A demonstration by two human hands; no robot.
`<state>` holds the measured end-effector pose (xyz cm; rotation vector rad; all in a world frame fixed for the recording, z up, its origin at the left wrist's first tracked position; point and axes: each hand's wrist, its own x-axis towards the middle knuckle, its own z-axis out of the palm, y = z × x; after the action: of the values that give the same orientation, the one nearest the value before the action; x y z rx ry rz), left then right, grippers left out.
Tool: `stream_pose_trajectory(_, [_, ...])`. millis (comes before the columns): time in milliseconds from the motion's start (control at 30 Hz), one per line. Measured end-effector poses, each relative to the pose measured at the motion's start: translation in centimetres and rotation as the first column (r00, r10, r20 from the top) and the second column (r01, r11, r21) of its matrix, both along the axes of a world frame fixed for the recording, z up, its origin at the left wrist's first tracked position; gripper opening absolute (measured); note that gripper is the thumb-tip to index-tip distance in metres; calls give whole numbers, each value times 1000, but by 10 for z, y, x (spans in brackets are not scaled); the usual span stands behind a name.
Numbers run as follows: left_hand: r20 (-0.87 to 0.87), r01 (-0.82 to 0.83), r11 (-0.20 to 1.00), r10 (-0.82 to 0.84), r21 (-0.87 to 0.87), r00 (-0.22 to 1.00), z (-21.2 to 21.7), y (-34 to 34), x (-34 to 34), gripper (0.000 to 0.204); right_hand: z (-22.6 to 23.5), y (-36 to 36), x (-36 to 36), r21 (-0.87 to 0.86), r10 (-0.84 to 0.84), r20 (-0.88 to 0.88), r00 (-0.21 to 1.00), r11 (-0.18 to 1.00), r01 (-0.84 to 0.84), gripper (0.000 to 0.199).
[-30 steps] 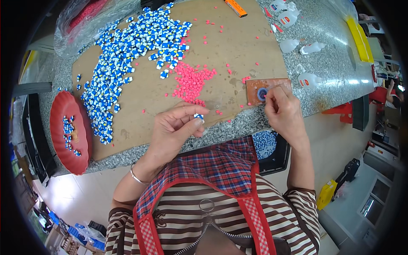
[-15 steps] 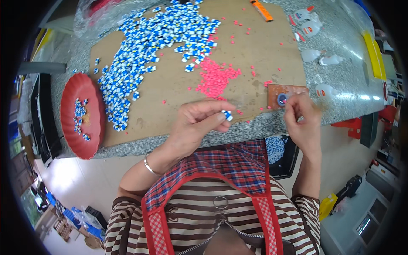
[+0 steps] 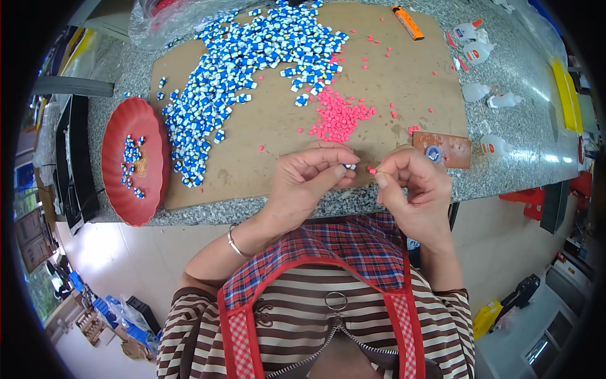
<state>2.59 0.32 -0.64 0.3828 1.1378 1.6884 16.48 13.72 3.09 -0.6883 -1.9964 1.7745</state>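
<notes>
Over the cardboard's near edge, my left hand (image 3: 309, 180) pinches a small blue-and-white piece (image 3: 348, 167) between thumb and forefinger. Close to it on the right, my right hand (image 3: 416, 189) is closed on a tiny pink piece (image 3: 372, 170) at its fingertips. The two pieces are a short gap apart. Beyond my hands lies a heap of similar pink pieces (image 3: 338, 117). A large spread of blue-and-white pieces (image 3: 214, 88) covers the cardboard's left and far side. Just right of my right hand is a brown board (image 3: 456, 150) with a small round dish (image 3: 433, 153) on it.
A red scalloped dish (image 3: 113, 183) holding several finished-looking pieces stands at the left. An orange cutter (image 3: 408, 23) lies on the cardboard (image 3: 252, 164) at the far right. White glue bottles (image 3: 478, 52) lie along the granite tabletop (image 3: 530, 126) to the right.
My right hand has moved left from the round dish to near my left hand, now with a pink piece at its fingertips. My left hand keeps its pinch. The whole view has shifted slightly.
</notes>
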Motion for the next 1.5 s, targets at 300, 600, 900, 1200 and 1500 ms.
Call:
stream_pose_trajectory(300, [-31,-12,1000,12,18,999,-1,-2,-1,25,2,-2,-10,361,101,29,994,926,-105,15])
stream_pose_trajectory(600, [-117,5,997,4,72,993,1,-4,2,29,1,-3,-13,434,128,71,989,889,-146,16])
stream_pose_trajectory(900, [-172,35,995,-19,90,985,0,-7,4,34,0,-6,-11,317,119,98,988,937,-144,13])
stream_pose_trajectory(1200, [-402,-21,988,-42,-151,915,5,-54,-19,30,-22,-8,-24,-468,313,20,950,842,-268,8])
stream_pose_trajectory(1500, [-967,-864,503,-221,-1,-128,58,-169,-148,28,-44,32,-46,610,48,181,982,778,-151,9])
